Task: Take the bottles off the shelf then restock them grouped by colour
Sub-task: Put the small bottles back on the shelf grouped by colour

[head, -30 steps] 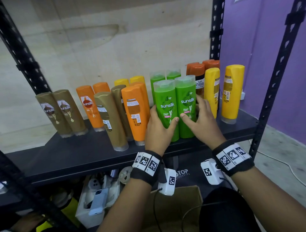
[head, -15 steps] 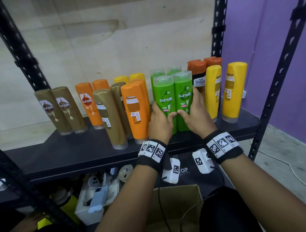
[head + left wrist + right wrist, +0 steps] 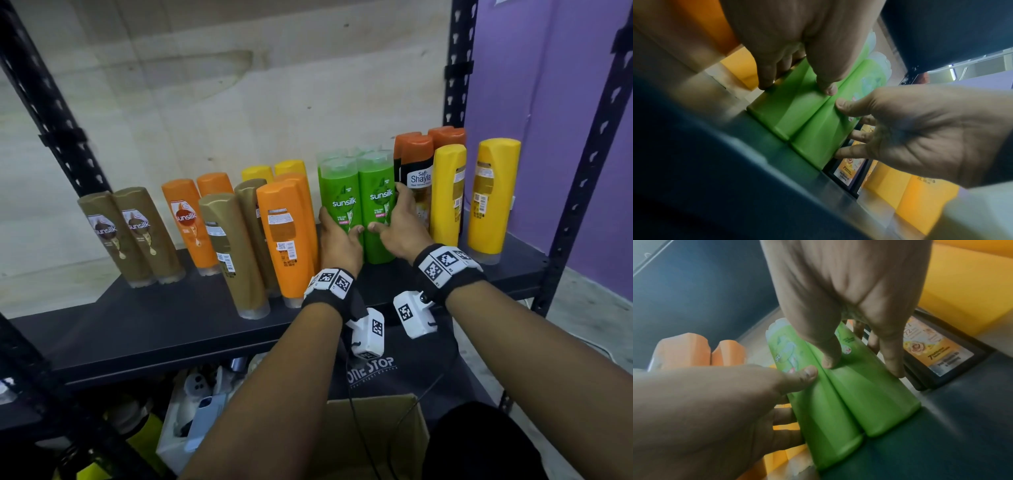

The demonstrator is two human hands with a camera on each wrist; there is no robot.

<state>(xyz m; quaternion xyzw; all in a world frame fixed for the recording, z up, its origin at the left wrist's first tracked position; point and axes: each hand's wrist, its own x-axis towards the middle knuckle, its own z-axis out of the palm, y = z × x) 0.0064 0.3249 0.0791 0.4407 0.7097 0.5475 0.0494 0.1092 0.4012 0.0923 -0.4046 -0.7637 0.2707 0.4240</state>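
Note:
Two green Sunsilk bottles stand upright, side by side and touching, on the black shelf (image 3: pixel 171 325). My left hand (image 3: pixel 337 240) grips the left green bottle (image 3: pixel 339 192), thumb on its front and fingers round its left side. My right hand (image 3: pixel 400 226) grips the right green bottle (image 3: pixel 376 185) the same way from the right. The left wrist view shows the left hand (image 3: pixel 797 48) on the left green bottle (image 3: pixel 785 105). The right wrist view shows the right hand (image 3: pixel 849 296) on the right green bottle (image 3: pixel 869 402). Two more green bottles (image 3: pixel 366 150) stand just behind, mostly hidden.
Brown bottles (image 3: pixel 133 236), orange bottles (image 3: pixel 287 236) and yellow bottles (image 3: pixel 257 173) stand to the left. Dark Safi Shayla bottles (image 3: pixel 419 178) and tall yellow bottles (image 3: pixel 493 195) stand to the right. An open cardboard box (image 3: pixel 370 442) sits below. A black shelf post (image 3: pixel 582 178) rises at the right.
Both hands have pushed the two green bottles back on the shelf, closer to the green pair behind. The grips are the same.

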